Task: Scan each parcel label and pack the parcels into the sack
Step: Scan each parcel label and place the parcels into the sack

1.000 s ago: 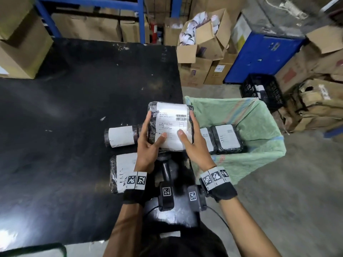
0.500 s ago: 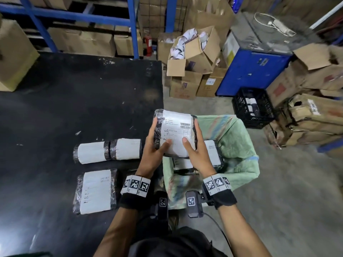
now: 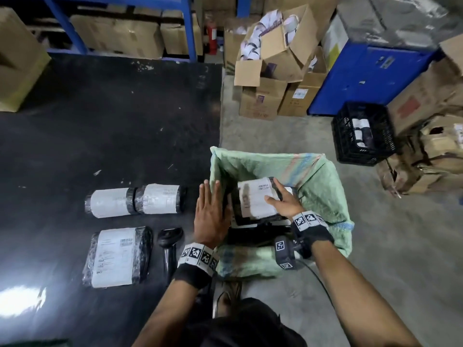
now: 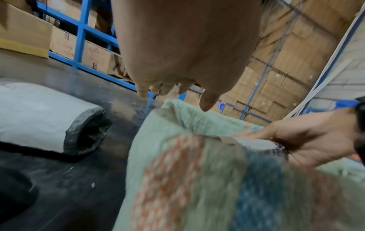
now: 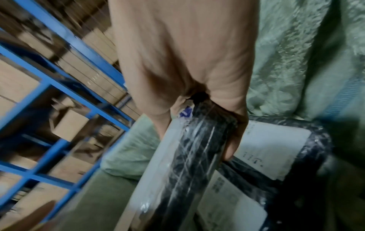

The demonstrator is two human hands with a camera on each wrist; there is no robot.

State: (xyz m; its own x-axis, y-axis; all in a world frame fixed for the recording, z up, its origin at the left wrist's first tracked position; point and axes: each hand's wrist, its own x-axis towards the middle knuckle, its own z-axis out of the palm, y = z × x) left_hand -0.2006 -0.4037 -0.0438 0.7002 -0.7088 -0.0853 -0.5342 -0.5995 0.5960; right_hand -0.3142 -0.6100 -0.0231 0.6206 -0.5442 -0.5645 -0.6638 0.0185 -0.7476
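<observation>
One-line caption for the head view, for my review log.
Right hand lowers a black-wrapped, white-labelled parcel into the green woven sack; open left hand hovers beside its rim.

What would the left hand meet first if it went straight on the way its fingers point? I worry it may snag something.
Probably the green sack: the left hand lies open and flat at its near-left rim, fingertips at the fabric corner. Height above the rim is unclear, so it might pass just over it.

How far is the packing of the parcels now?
Done: at least two parcels lie in the green sack. In hand: the right hand lowers another parcel in. Left: three parcels on the black table, beside the scanner.
</observation>
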